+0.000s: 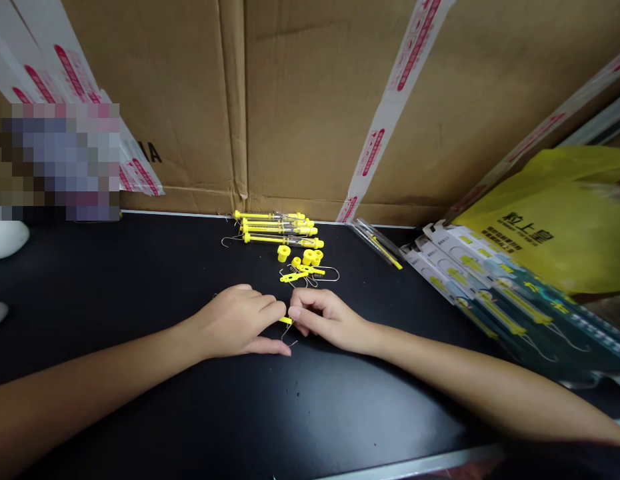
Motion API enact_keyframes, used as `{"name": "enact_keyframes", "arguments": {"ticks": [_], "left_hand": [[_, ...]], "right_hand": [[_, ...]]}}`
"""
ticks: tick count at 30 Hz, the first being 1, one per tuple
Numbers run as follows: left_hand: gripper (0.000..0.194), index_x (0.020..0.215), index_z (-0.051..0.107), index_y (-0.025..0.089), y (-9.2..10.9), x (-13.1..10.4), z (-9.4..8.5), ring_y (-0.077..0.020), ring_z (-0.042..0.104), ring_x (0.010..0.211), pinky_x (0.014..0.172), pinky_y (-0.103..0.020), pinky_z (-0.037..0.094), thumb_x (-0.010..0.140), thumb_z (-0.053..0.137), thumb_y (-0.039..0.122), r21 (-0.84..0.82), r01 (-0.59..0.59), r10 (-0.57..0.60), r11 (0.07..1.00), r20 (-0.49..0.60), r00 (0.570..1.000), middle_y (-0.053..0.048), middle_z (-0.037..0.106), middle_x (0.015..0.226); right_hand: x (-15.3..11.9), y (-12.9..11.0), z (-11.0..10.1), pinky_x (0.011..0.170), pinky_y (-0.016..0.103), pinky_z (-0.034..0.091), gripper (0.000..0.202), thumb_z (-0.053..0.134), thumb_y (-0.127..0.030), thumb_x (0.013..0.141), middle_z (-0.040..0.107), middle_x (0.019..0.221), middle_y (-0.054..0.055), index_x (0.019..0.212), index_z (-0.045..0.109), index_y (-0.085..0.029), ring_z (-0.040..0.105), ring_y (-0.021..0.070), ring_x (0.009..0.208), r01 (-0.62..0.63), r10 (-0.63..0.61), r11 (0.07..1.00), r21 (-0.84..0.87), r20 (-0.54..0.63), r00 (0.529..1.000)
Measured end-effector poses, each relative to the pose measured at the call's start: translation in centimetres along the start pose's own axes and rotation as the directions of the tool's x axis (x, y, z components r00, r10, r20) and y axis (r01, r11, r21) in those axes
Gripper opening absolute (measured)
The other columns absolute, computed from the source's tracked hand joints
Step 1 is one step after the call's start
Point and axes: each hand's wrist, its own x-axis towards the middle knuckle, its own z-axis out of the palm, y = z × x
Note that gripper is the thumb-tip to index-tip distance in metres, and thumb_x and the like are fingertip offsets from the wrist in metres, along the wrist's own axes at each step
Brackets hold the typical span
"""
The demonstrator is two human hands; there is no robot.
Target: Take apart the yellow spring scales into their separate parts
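Close together above the black table, my left hand (245, 320) and my right hand (325, 313) are working on one small piece. A short yellow plastic part (286, 321) shows between them, its left end covered by my left fingers. From it a thin wire hook (285, 336) hangs toward my left thumb. My right thumb and forefinger pinch where the wire meets the yellow part; the exact contact is hidden. Just beyond lie loose yellow pieces with hooks and springs (296, 277) and several yellow caps (283, 253). Farther back, yellow spring scales (283, 241) lie in a row.
Cardboard (300, 100) with printed tape stands along the back edge. Clear plastic tubes (373, 240) with a yellow strip lie back right. Packaging boxes (495, 300) and a yellow bag (555, 220) fill the right side. White objects (7, 240) sit at the left edge.
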Motion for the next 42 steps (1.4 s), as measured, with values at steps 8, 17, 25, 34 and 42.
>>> {"name": "enact_keyframes", "arguments": {"ticks": [8, 17, 25, 34, 42], "left_hand": [[0.062, 0.071, 0.050, 0.017, 0.38, -0.23, 0.05, -0.0140, 0.054, 0.050, 0.050, -0.027, 0.031, 0.077, 0.033, 0.076, 0.128, 0.040, -0.034, 0.991, -0.046, 0.998, 0.002, 0.054, 0.058], [0.057, 0.071, 0.050, 0.017, 0.50, -0.19, -0.02, -0.0133, 0.055, 0.048, 0.048, -0.026, 0.032, 0.086, 0.029, 0.067, 0.155, 0.040, -0.035, 0.987, -0.038, 0.999, 0.002, 0.056, 0.058], [0.052, 0.079, 0.052, 0.016, 0.44, -0.30, 0.19, -0.0145, 0.059, 0.050, 0.048, -0.025, 0.034, 0.088, 0.029, 0.062, 0.106, 0.011, -0.011, 0.994, 0.000, 1.000, 0.001, 0.060, 0.061], [0.052, 0.077, 0.050, 0.016, 0.43, -0.29, 0.35, -0.0142, 0.059, 0.048, 0.047, -0.025, 0.033, 0.088, 0.030, 0.062, 0.113, 0.012, -0.009, 0.994, -0.021, 1.000, 0.002, 0.060, 0.059], [0.048, 0.076, 0.049, 0.017, 0.52, -0.38, 0.37, -0.0149, 0.059, 0.049, 0.048, -0.026, 0.033, 0.091, 0.028, 0.058, 0.126, 0.016, -0.011, 0.992, -0.041, 0.999, 0.002, 0.059, 0.059]], "right_hand": [[-0.19, -0.58, 0.70, 0.061, 0.021, 0.038, 0.032, 0.040, -0.036, 0.094, 0.049, 0.061, -0.003, 0.068, 0.045, -0.017, 0.044, 0.0082, 0.058, -0.043, 0.041, 0.997, -0.061, -0.028, 0.999], [-0.01, -0.45, 0.67, 0.060, 0.021, 0.036, 0.037, 0.041, -0.043, 0.093, 0.048, 0.062, -0.003, 0.067, 0.044, -0.017, 0.043, 0.0081, 0.058, -0.068, 0.067, 0.997, -0.038, -0.009, 0.998], [-0.03, -0.35, 0.68, 0.056, 0.020, 0.034, 0.039, 0.037, -0.045, 0.094, 0.044, 0.062, -0.004, 0.067, 0.044, -0.017, 0.039, 0.0076, 0.057, -0.090, 0.090, 0.996, -0.004, 0.017, 0.996], [-0.02, -0.08, 0.72, 0.056, 0.020, 0.033, 0.039, 0.039, -0.044, 0.093, 0.043, 0.062, -0.004, 0.066, 0.043, -0.016, 0.038, 0.0072, 0.058, -0.082, 0.082, 0.996, 0.016, 0.000, 0.997], [-0.02, -0.12, 0.69, 0.055, 0.021, 0.033, 0.039, 0.039, -0.044, 0.093, 0.042, 0.062, -0.004, 0.065, 0.042, -0.017, 0.037, 0.0074, 0.058, -0.072, 0.073, 0.997, 0.020, -0.039, 0.997]]}}
